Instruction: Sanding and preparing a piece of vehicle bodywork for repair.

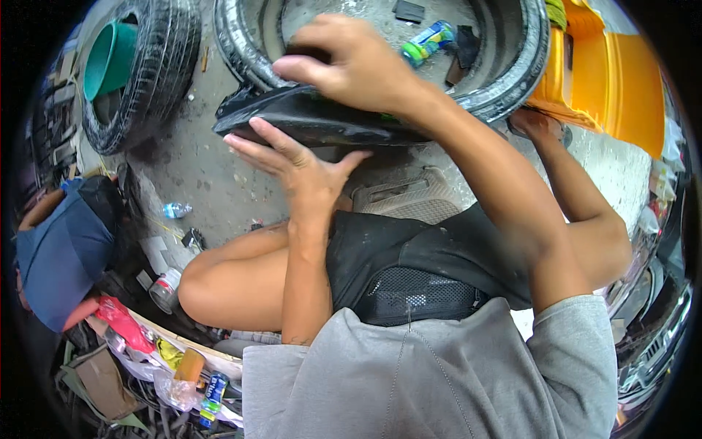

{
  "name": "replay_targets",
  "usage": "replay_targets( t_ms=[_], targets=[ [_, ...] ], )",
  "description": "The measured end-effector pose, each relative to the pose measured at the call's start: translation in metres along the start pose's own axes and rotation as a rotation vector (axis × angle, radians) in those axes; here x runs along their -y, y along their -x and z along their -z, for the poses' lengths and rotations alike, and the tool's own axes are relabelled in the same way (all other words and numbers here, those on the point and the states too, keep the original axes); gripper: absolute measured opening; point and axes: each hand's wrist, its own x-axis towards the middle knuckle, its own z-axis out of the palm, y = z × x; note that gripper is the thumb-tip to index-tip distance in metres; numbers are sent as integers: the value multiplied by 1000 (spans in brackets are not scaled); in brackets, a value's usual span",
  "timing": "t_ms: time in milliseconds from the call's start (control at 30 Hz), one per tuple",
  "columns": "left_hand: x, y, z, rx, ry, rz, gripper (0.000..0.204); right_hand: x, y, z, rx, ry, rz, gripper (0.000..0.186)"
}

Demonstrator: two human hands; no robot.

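A large tyre (pixel 532 80) lies in front of me, its tread and rim dusted white. Along its near edge stretches a shiny, flattened black piece (pixel 314 121), which looks like rubber or an inner tube. My left hand (pixel 292 161) is open with spread fingers, its fingertips against the near side of this black piece. My right hand (pixel 351 62) is above the tyre's left side, with curled fingers and the thumb pointing left. Whatever those fingers hold, if anything, is hidden beneath them.
Inside the tyre ring lie a green-and-blue bottle (pixel 428 44) and black scraps (pixel 466 47). Another tyre (pixel 164 73) with a green basin (pixel 110 60) stands at left. A yellow plastic piece (pixel 636 88) is at right. Under me is a stool (pixel 409 194); clutter lies lower left.
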Motion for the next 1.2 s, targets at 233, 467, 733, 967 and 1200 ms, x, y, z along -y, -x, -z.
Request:
replay_targets(
  t_ms=[233,467,733,967,1200],
  targets=[
    [-7,-43,35,57,-343,-143,165,1,76,148,-263,131,-561,22],
    [-22,-115,66,239,-407,-417,156,-20,106,173,-305,330,-541,33],
    [-27,-163,79,493,-354,-720,155,-22,130,145,-220,518,-333,38],
    [-40,-165,79,622,-494,-846,138,-20,143,126,-263,576,-387,40],
    [-63,-150,77,590,-351,-751,134,-81,101,276,-672,690,-372,35]
  ],
)
